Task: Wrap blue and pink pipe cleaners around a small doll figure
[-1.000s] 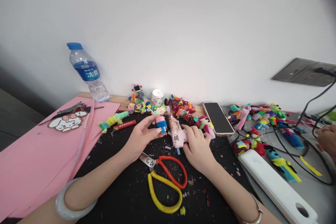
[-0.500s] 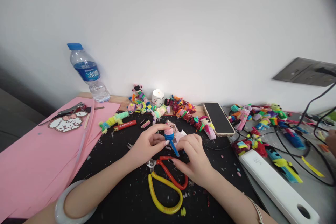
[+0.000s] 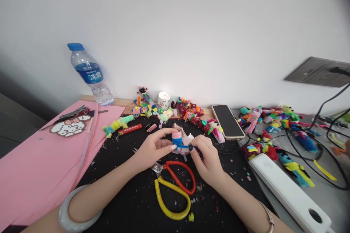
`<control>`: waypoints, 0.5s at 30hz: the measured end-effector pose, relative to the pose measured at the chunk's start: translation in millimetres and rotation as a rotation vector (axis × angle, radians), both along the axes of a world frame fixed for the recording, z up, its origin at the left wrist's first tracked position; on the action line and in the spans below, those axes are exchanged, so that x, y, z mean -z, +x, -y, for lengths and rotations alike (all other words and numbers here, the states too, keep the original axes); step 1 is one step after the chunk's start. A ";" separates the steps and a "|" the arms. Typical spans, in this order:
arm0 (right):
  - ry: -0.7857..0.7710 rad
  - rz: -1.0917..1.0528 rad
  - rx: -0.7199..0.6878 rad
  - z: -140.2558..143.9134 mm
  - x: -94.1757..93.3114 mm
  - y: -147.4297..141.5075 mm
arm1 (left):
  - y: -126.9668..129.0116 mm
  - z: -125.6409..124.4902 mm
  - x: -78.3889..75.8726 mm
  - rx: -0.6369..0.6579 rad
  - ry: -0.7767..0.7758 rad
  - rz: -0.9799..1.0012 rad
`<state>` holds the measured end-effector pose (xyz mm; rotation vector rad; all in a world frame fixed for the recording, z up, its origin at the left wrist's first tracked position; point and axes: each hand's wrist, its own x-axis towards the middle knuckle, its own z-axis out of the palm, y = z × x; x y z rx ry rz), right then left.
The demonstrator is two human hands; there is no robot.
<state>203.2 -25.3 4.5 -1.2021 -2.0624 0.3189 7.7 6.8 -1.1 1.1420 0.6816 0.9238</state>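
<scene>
My left hand (image 3: 153, 149) pinches a small pink and blue pipe-cleaner figure (image 3: 177, 139) above the black mat (image 3: 131, 204). My right hand (image 3: 209, 154) grips the free end of a blue pipe cleaner (image 3: 186, 147) that runs sideways from the figure. A pink glue gun (image 3: 186, 139) lies on the mat just behind the figure, mostly hidden by it. Scissors (image 3: 173, 189) with one red and one yellow handle lie on the mat right below both hands.
A water bottle (image 3: 89, 74) stands back left beside pink paper sheets (image 3: 32, 167). A lit candle (image 3: 164, 100), pipe-cleaner figures (image 3: 191, 114) and a phone (image 3: 226, 122) line the wall. At right lie a white power strip (image 3: 287, 193), black cables (image 3: 306, 153) and more figures (image 3: 269, 120).
My right hand let go of the glue gun and took the blue pipe cleaner's end, pulling it sideways around the figure. My left hand brought the figure closer and lower.
</scene>
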 end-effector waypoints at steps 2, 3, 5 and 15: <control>-0.034 -0.018 0.023 -1.6 1.5 -0.2 | -0.2 -0.6 1.6 0.010 -0.002 0.049; -0.046 -0.032 0.032 -2.2 2.4 -0.3 | -0.2 -1.0 2.8 0.019 -0.004 0.068; -0.071 -0.068 0.040 -2.8 4.2 -0.8 | -0.1 -1.7 5.6 0.033 -0.013 0.102; -0.133 -0.186 0.089 -1.3 9.7 -4.9 | 1.0 -0.9 6.0 0.080 -0.031 0.169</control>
